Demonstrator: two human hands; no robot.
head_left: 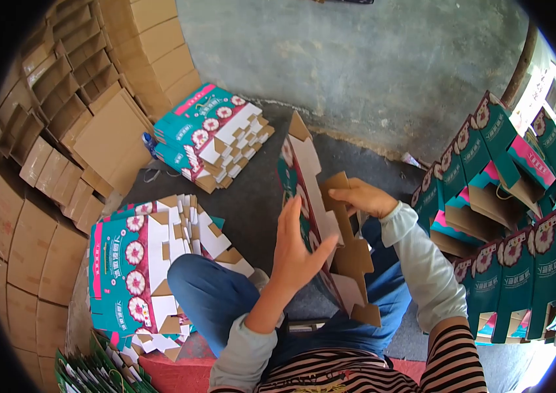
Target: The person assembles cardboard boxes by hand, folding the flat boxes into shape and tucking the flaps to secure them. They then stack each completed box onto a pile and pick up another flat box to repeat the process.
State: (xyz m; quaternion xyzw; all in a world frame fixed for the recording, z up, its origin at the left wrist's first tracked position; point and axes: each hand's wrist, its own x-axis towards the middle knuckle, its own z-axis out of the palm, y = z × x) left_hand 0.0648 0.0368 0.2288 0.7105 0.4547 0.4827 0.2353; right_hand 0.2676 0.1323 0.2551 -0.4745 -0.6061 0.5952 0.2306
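A partly folded printed carton (pixel 317 190) stands on edge between my knees, teal and maroon outside with white and brown flaps. My left hand (pixel 297 249) rests by its printed side, fingers stretched out and thumb spread across toward the flaps. On the other side my right hand (pixel 368 198) grips a brown flap of the carton, thumb on the near face and the other fingers partly hidden behind it. To the left of my knee lies a stack of flat printed cartons (pixel 111 262), their flaps facing me.
Another flat stack (pixel 186 131) sits by the grey wall (pixel 343 65). Folded cartons (pixel 500 275) stand in rows on the right. Brown cardboard boxes (pixel 42 236) pile up on the left. Green folded pieces (pixel 88 370) lie at lower left, beside a red surface (pixel 176 374).
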